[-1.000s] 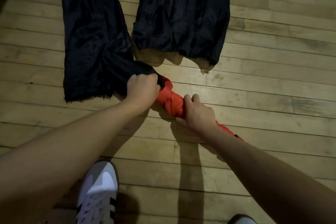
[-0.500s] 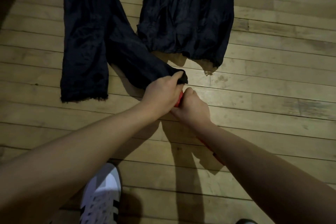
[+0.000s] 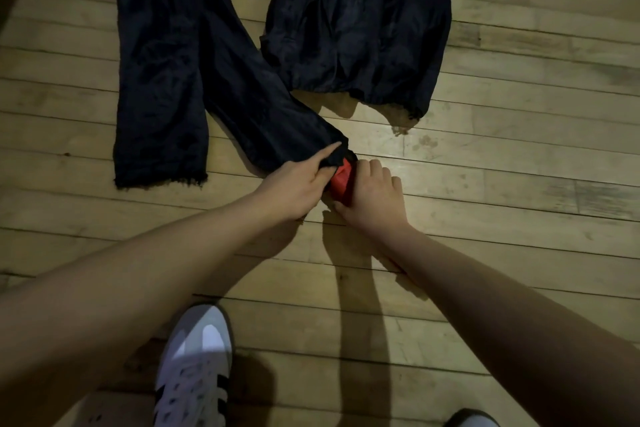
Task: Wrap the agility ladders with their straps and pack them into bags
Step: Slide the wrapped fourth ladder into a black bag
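On a wooden plank floor (image 3: pixel 519 166), only the red end of a rolled agility ladder (image 3: pixel 341 180) shows at the mouth of a long black bag (image 3: pixel 256 94), the rest of it hidden inside the fabric near the middle of the scene. The left hand (image 3: pixel 294 187) pinches the bag's open rim, index finger stretched along the cloth, while the right hand (image 3: pixel 372 198) curls around the ladder's exposed end, just beside the left. A second black bag (image 3: pixel 159 73) lies flat to the left, touching the first, and further black bags (image 3: pixel 360 21) lie at the far right. A white sneaker (image 3: pixel 194 371) with dark stripes stands at the near edge.
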{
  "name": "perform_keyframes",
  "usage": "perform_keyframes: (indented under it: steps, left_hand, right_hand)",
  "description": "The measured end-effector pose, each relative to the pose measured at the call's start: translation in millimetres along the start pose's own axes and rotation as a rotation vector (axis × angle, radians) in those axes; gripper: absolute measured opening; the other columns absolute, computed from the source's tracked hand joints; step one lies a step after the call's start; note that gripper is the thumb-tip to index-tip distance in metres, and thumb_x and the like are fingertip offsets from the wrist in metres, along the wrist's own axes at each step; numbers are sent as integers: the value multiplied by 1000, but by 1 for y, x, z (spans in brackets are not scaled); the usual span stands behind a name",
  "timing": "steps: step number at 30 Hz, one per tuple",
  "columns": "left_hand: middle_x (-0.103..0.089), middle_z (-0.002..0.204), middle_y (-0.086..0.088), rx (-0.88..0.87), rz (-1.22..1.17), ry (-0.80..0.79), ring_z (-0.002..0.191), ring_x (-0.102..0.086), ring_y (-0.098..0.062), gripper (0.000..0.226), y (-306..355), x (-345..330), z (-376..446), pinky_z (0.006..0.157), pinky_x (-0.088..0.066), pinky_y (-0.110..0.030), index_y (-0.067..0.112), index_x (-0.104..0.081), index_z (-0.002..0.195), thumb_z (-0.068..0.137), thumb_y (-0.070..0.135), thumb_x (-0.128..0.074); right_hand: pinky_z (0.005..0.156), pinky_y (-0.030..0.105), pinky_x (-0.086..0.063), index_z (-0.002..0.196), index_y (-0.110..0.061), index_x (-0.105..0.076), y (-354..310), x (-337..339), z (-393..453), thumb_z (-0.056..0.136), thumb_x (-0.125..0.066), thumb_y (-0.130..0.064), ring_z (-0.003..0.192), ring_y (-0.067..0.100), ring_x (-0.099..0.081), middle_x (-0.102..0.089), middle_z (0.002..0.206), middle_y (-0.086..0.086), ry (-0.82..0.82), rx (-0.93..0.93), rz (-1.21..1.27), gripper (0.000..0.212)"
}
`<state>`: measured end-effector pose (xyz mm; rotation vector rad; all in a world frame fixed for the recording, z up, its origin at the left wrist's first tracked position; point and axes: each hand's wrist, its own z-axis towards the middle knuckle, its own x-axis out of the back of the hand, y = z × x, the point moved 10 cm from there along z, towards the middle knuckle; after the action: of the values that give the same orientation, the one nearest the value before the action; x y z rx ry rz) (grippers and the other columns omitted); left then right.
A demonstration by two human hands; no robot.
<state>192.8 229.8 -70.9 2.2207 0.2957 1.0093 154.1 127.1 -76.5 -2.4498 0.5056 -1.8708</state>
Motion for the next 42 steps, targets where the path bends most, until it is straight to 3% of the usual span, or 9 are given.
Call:
perform_keyframes:
  steps: [10,16,18,25,29,32,35,38,42]
  left_hand:
    - [-56,129,-12,24,19,-8,112,-54,-27,50,24,-26,2,92,-44,-31,42,-15,150,101,51,-19]
    - [-66,80,-15,-49,37,71,70,-62,-25,47,25,-2,-6,71,-53,-44,43,-21,148,102,48,-26]
    - [-68,85,-16,-81,-6,91,74,-64,-26,46,20,3,-7,72,-53,-45,45,-24,148,102,46,-29]
    - [-52,140,1,-151,-166,135,130,-46,-18,43,-4,17,-14,108,-39,-33,55,-27,142,100,50,-28]
    - [-63,122,-7,-61,-254,205,112,-58,-23,44,-32,29,-18,98,-48,-39,58,-29,139,95,55,-26]
    - [-65,110,-6,36,-269,317,91,-64,-23,39,-44,43,-24,78,-55,-40,37,-38,141,103,37,-33]
    - [-66,104,-3,18,-227,345,86,-62,-14,23,-40,47,-24,74,-54,-35,25,-52,122,100,26,-46]
    - [-66,103,-1,-22,-177,267,90,-63,-16,25,-30,31,-20,78,-54,-37,23,-53,119,95,26,-56]
    - [-60,122,-5,-65,-10,187,111,-57,-21,41,-12,9,-16,91,-49,-40,17,-46,134,95,25,-56]
  right_hand:
    - [89,38,-42,122,-12,-42,54,-19,-40,80,-62,-59,110,27,-51,-51,118,8,-175,-104,-37,66]
    - [65,32,-43,102,-17,-42,40,-9,-32,78,-68,-45,80,23,-57,-56,88,1,-176,-124,270,45]
    - [63,32,-40,98,-16,-41,29,-5,-25,78,-69,-42,77,22,-55,-55,87,1,-145,-132,329,43]
    - [68,34,-50,110,-10,-47,-5,0,9,74,-74,-44,85,23,-61,-63,98,5,-57,-120,561,56]
    - [56,16,-39,117,-5,-46,-28,-5,33,81,-71,-43,80,13,-52,-58,99,1,-70,-102,687,58]
    - [70,23,-44,123,-7,-45,-28,-11,34,83,-69,-43,95,21,-56,-59,110,7,-45,-95,598,59]
    - [83,37,-46,120,-10,-45,-20,-7,17,81,-68,-51,107,26,-50,-54,116,8,49,-51,342,61]
    - [83,35,-44,117,-11,-44,-13,-7,-5,77,-67,-58,105,25,-49,-49,114,6,61,7,145,66]
    - [76,37,-45,118,-13,-41,3,-28,-23,82,-59,-61,101,26,-58,-53,113,5,-129,-45,36,62]
